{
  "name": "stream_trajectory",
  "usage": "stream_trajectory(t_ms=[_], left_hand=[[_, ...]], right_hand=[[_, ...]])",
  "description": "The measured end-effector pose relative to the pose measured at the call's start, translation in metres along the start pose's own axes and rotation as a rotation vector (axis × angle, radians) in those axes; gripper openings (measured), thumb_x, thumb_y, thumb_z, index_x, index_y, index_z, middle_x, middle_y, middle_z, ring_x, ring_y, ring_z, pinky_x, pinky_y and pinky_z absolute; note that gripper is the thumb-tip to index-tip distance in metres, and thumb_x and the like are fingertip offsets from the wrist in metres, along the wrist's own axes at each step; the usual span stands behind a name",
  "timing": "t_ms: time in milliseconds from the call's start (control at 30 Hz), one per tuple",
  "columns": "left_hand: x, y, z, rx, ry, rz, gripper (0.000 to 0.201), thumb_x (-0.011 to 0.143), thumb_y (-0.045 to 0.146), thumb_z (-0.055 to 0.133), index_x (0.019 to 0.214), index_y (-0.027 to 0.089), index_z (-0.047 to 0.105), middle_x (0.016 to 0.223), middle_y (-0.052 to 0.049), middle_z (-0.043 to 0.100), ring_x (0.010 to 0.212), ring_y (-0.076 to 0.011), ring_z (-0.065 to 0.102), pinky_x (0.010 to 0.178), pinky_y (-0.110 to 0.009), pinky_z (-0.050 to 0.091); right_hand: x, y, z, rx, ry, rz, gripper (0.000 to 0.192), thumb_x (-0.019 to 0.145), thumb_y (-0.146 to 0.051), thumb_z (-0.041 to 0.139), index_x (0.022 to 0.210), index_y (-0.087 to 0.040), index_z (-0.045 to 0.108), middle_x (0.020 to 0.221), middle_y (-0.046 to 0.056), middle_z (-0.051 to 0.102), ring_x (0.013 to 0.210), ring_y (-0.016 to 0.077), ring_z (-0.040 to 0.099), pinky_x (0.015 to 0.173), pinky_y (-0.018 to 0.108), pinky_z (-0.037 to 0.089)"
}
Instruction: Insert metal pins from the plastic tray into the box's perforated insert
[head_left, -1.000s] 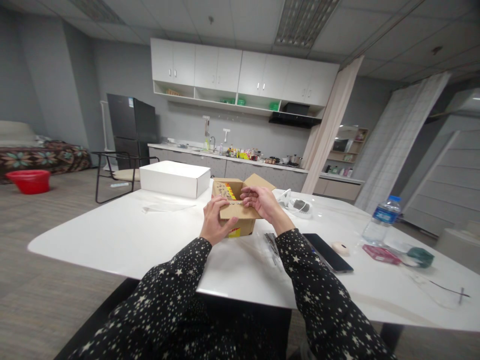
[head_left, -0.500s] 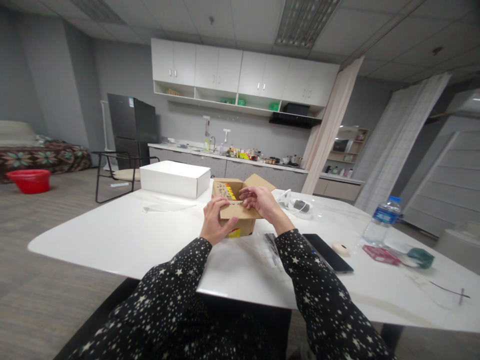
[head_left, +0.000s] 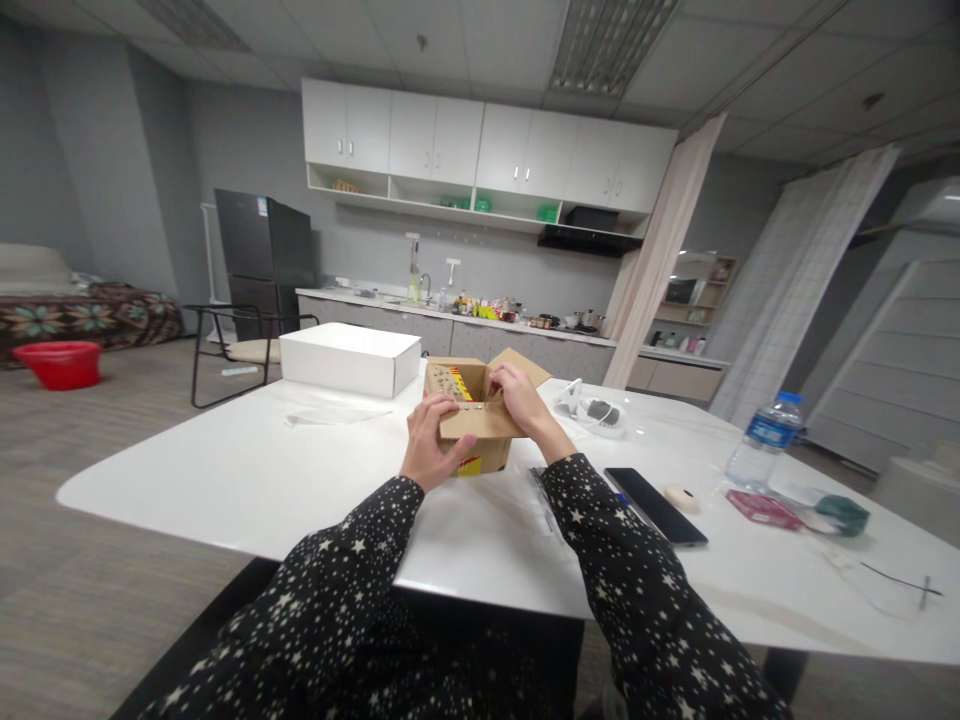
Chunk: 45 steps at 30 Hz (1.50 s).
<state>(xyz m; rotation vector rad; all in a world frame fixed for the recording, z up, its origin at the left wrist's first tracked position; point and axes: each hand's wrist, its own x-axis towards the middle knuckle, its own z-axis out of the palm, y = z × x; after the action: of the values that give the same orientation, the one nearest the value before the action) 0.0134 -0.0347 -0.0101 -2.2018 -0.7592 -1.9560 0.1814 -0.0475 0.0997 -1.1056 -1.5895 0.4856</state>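
A small brown cardboard box with open flaps stands on the white table in front of me. My left hand grips the box's near flap at its left side. My right hand reaches over the box's right edge, its fingers curled down into the opening. Whether those fingers hold anything is hidden. A yellow and red label shows on the box's front and inside.
A white closed box sits behind to the left. Right of me lie a black phone, a small round tape roll, a water bottle, a pink packet and a white cable bundle. A chair stands beyond the table.
My right hand has moved from the near flap up and forward, its fingers now dipping into the box's opening. My left hand has stayed on the flap.
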Motion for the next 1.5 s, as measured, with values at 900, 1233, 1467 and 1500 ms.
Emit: stream_trajectory(t_ms=[900,1233,1467,1500], left_hand=[[0.001,0.001,-0.001,0.006,-0.015,-0.004,0.038,0.088,0.043,0.064,0.117,0.022,0.054,0.124,-0.012,0.061,0.125,-0.0297,0.055,0.109,-0.051,0.043],[0.000,0.001,-0.001,-0.002,-0.018,-0.017,0.039,0.087,0.044,0.064,0.118,0.023,0.054,0.125,-0.012,0.061,0.127,-0.0308,0.054,0.110,-0.052,0.041],[0.000,0.001,0.000,0.000,-0.023,-0.031,0.040,0.087,0.046,0.065,0.117,0.022,0.055,0.125,-0.012,0.061,0.127,-0.0305,0.055,0.111,-0.052,0.041],[0.000,0.001,0.000,-0.001,-0.020,-0.026,0.039,0.087,0.046,0.064,0.117,0.022,0.055,0.125,-0.012,0.061,0.127,-0.0305,0.055,0.111,-0.052,0.041]], right_hand=[[0.004,0.014,0.004,-0.020,-0.118,-0.173,0.022,0.084,-0.022,0.037,0.064,-0.024,0.045,0.063,-0.001,0.044,0.065,0.0174,0.043,0.063,0.029,0.034],[0.005,0.008,0.006,-0.049,-0.129,-0.109,0.028,0.086,-0.016,0.034,0.061,-0.024,0.045,0.061,-0.002,0.044,0.063,0.0172,0.043,0.063,0.029,0.035],[0.004,0.003,0.007,-0.055,-0.130,-0.075,0.030,0.086,-0.017,0.033,0.060,-0.024,0.044,0.061,-0.001,0.044,0.062,0.0169,0.042,0.062,0.028,0.035],[0.004,0.003,0.007,-0.053,-0.133,-0.078,0.029,0.086,-0.017,0.033,0.060,-0.024,0.044,0.062,-0.001,0.044,0.062,0.0167,0.041,0.062,0.028,0.035]])
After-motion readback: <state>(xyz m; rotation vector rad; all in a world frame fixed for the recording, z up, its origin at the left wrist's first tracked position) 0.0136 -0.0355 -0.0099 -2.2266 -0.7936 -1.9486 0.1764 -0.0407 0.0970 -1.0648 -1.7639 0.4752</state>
